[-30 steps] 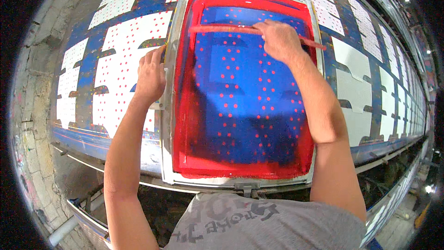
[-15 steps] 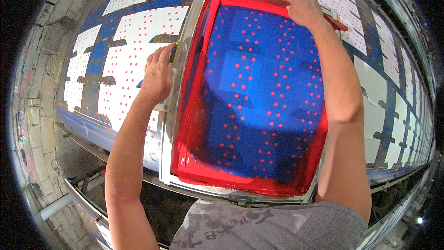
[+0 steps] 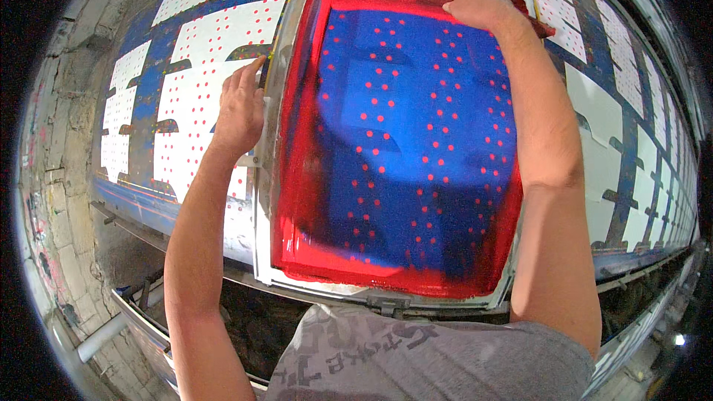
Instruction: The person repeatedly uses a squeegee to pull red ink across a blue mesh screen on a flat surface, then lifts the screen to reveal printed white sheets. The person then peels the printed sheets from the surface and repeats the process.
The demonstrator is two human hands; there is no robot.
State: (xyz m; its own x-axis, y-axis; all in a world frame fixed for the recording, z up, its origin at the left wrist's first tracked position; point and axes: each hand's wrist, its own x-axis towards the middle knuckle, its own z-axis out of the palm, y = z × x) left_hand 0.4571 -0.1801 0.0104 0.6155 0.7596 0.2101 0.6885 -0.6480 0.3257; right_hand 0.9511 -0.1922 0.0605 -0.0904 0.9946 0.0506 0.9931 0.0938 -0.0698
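Observation:
A screen-printing frame (image 3: 265, 241) with a pale metal border lies in front of me. Its blue mesh (image 3: 423, 134) shows rows of red dots, with wet red ink (image 3: 297, 200) around the edges. At the far end, my right hand (image 3: 479, 4) grips a red-smeared squeegee (image 3: 536, 28) that lies across the frame; its fingertips are partly hidden. My left hand (image 3: 241, 110) rests against the frame's left rail, fingers stretched forward along it; its thumb is hidden. Beside that hand lies a white sheet (image 3: 191, 93) printed with red dots.
More dotted white sheets (image 3: 122, 111) cover the long blue-stained table (image 3: 141, 204) on both sides. A sheet (image 3: 594, 130) right of the frame has few or no visible dots. A rough brick wall (image 3: 56, 171) stands at the left, with a pale pipe (image 3: 102, 336) below.
The frame and both hands appear slightly farther left in view, and the frame's near edge is higher. My right hand keeps its grip on the squeegee at the far end.

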